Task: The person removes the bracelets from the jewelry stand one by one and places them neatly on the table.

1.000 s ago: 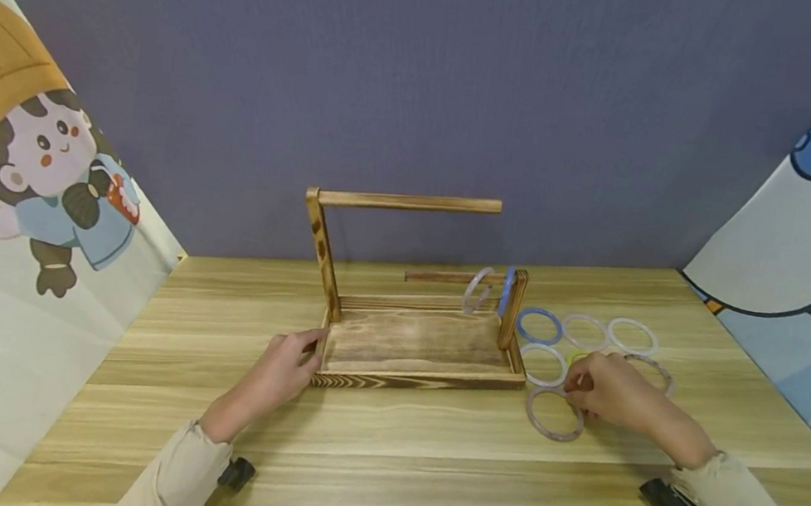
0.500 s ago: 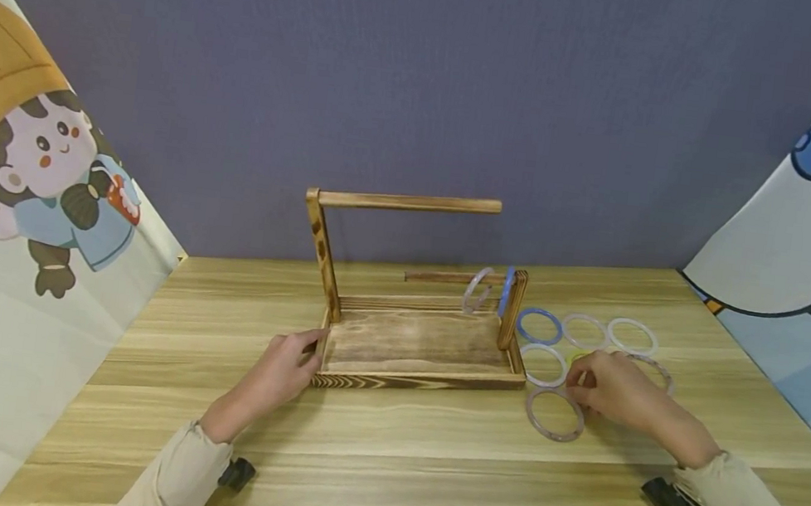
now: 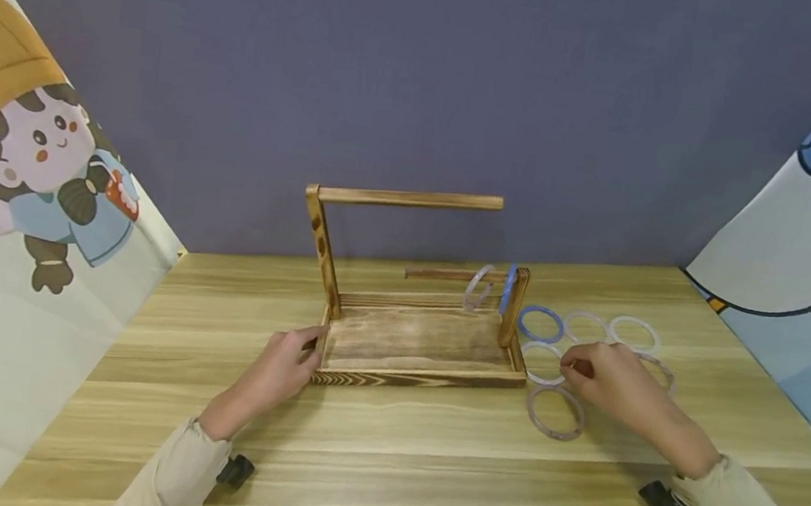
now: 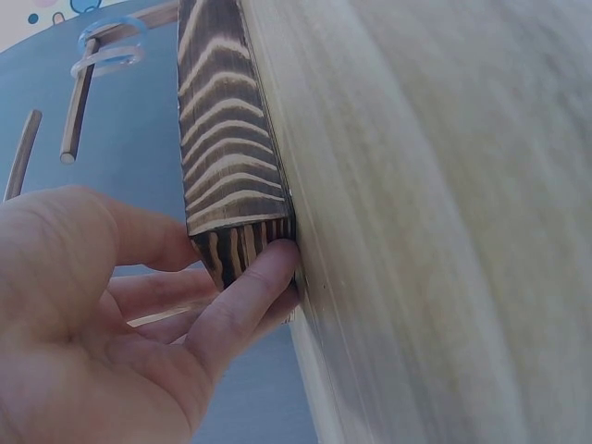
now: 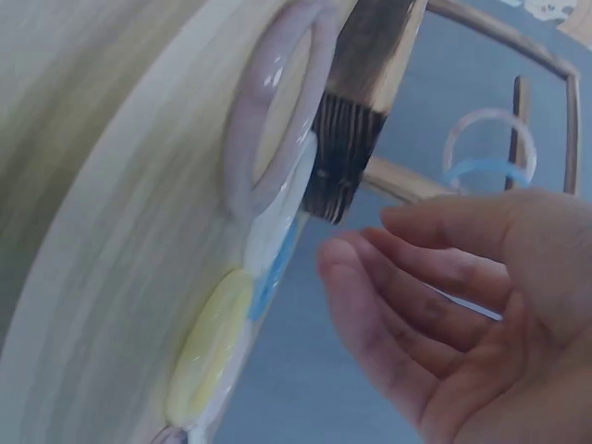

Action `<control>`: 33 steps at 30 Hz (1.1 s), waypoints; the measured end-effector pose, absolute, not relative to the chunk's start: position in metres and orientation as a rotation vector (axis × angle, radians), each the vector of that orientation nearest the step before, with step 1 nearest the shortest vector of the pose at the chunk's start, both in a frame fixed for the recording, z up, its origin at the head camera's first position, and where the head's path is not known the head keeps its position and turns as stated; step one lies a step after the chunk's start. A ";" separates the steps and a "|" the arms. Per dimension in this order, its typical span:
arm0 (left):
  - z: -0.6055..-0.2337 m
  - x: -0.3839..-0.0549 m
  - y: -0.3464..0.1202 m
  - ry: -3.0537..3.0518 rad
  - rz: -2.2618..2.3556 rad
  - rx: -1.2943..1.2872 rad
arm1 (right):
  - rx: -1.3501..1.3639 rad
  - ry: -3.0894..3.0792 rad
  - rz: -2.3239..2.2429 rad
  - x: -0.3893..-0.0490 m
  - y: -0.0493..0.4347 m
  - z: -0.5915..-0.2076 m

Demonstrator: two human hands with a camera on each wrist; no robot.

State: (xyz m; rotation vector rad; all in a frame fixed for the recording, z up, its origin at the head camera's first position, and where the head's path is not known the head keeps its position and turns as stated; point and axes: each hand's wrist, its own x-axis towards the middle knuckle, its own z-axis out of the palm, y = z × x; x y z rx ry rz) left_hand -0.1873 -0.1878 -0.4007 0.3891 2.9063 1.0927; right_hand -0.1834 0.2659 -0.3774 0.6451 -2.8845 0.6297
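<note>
My left hand (image 3: pixel 282 362) grips the left end of a wooden stand (image 3: pixel 418 376), a shallow tray with uprights and pegs. In the left wrist view, thumb and fingers pinch the stand's striped corner (image 4: pixel 242 242). A lilac bangle (image 3: pixel 471 294) and a blue bangle (image 3: pixel 508 288) hang on the lower peg (image 3: pixel 440 274). My right hand (image 3: pixel 616 379) hovers with loosely bent fingers at a white bangle (image 3: pixel 543 380) beside the stand, nothing between thumb and fingers. A yellow bangle (image 5: pixel 211 347) lies below it, hidden by the hand in the head view.
Around the right hand, a mauve bangle (image 3: pixel 536 422), a dark blue bangle (image 3: pixel 538 339), a pale pink bangle (image 3: pixel 579 314), a clear white bangle (image 3: pixel 636 319) and a marbled bangle (image 3: pixel 671 379) lie flat on the wooden table (image 3: pixel 381 467). A longer upper peg (image 3: pixel 411 199) juts rightward.
The right hand has shifted a little away from me and left, from the mauve bangle's edge toward the white bangle. The left hand keeps its hold on the stand.
</note>
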 end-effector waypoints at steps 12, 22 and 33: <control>-0.402 -0.187 -0.190 2.958 1.050 0.428 | 0.717 -2.652 0.682 -0.172 0.226 -0.354; -0.400 -0.187 -0.188 2.967 1.078 0.443 | 0.787 -2.653 0.740 -0.183 0.199 -0.341; -0.401 -0.187 -0.189 2.937 1.099 0.433 | 0.729 -2.637 0.930 -0.194 0.176 -0.339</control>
